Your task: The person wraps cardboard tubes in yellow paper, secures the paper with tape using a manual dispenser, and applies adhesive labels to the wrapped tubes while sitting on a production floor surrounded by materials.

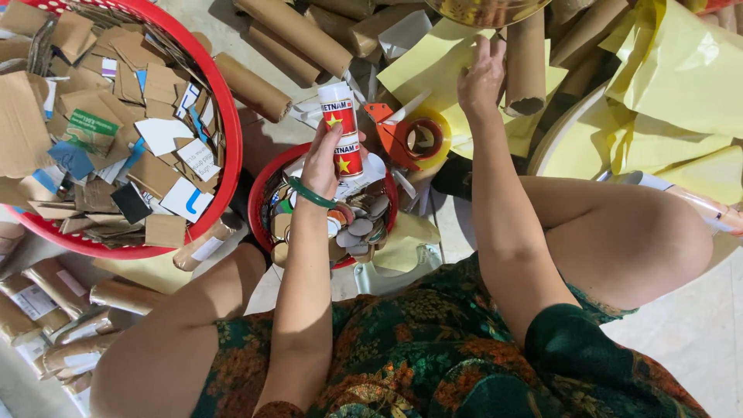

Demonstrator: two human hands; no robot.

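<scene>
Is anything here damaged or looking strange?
Yes. The cardboard tube beside the right hand has a ragged, torn lower end. The tube held in the left hand looks intact, wrapped in a red and white label.

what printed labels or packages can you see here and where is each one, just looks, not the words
Tube: in the left hand, upright cylinder, red and white wrap with yellow stars.
Card scrap: in the big red basket, green and white printed piece.
Rolled tubes: lower left floor, brown with white stickers.
</scene>
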